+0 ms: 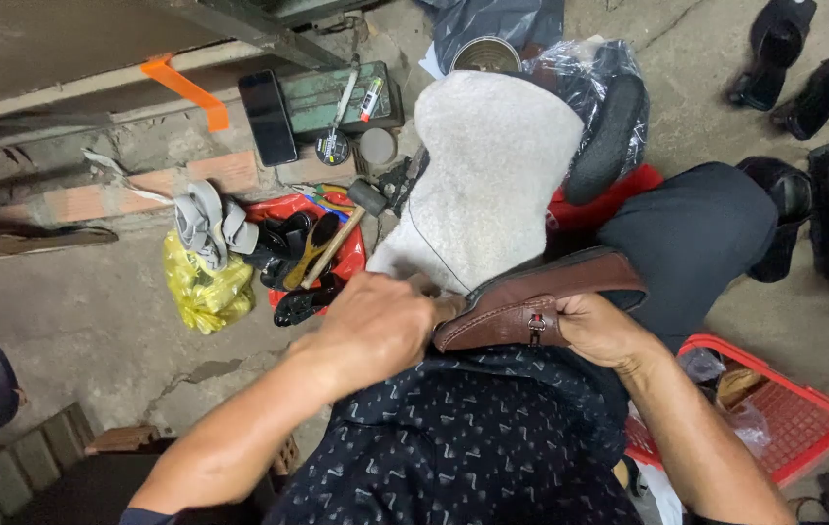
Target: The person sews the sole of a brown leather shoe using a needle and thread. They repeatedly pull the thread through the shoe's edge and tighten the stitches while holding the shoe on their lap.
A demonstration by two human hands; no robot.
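A brown leather loafer (541,297) with a metal buckle lies on its side across my lap, sole edge up. My right hand (601,329) grips its middle from below. My left hand (376,326) is closed at the shoe's heel end, its fingers hidden; a thin dark thread runs up from there across the white fleecy pad (492,175) on my knee. Whether the left hand holds a needle or tool I cannot tell.
A hammer (342,228) lies on a red bag with black shoe parts. Nearby are a yellow bag (203,287), grey soles (203,222), a phone (268,117), a green toolbox (332,97), a tin (485,53), a red basket (794,418) and black sandals (803,58).
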